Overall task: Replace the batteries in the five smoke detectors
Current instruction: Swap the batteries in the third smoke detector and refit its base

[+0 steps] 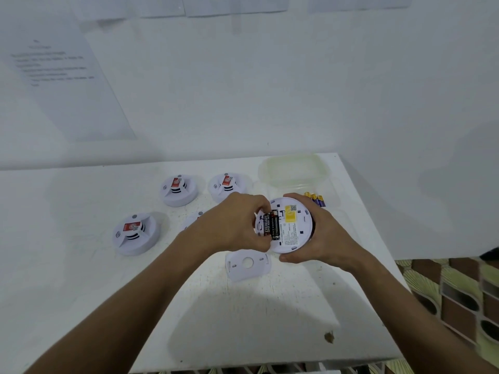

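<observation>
My right hand (320, 233) grips a white smoke detector (293, 225) turned back side up, above the table. Its battery bay shows black batteries (271, 225). My left hand (237, 220) pinches the outer black battery at the bay's left edge. Three more detectors stand face up on the table: one far left (135, 233), one at the back (178, 190), one beside it (226, 186). A fourth (193, 220) is mostly hidden behind my left wrist. A loose white mounting plate (247, 265) lies below my hands.
A translucent plastic container (294, 168) sits at the table's back right, with purple and gold batteries (316, 198) just in front of it. A printed sheet (62, 76) hangs on the wall. The table's right edge (378, 238) drops to a patterned floor.
</observation>
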Demonstrator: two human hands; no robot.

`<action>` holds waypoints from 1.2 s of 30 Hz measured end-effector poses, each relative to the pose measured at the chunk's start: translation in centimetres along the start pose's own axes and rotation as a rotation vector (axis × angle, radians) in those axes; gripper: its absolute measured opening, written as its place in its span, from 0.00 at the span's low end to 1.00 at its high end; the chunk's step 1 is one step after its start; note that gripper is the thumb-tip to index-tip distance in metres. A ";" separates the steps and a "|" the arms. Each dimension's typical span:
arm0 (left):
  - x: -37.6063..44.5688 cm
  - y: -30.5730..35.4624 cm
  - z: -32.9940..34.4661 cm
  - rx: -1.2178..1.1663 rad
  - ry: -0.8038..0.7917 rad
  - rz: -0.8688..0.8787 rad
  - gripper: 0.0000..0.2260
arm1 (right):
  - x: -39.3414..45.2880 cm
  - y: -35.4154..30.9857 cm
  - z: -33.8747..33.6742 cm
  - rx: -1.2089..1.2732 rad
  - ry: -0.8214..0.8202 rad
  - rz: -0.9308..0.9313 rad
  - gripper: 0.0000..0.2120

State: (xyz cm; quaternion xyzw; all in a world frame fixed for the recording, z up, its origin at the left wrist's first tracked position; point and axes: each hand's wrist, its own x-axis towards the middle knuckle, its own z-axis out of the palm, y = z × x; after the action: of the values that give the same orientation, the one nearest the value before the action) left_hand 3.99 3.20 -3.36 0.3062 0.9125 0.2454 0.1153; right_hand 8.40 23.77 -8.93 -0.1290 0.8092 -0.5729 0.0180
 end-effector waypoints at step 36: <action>1.0 -1.4 -0.9 -0.085 -0.047 0.031 0.17 | 1.6 0.7 -0.7 -0.043 -0.040 -0.035 0.43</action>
State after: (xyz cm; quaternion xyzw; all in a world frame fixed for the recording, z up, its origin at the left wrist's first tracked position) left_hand 2.18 2.49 -3.37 0.3207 0.8935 0.2785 0.1459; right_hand 6.64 24.30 -9.10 -0.1548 0.8185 -0.5528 0.0215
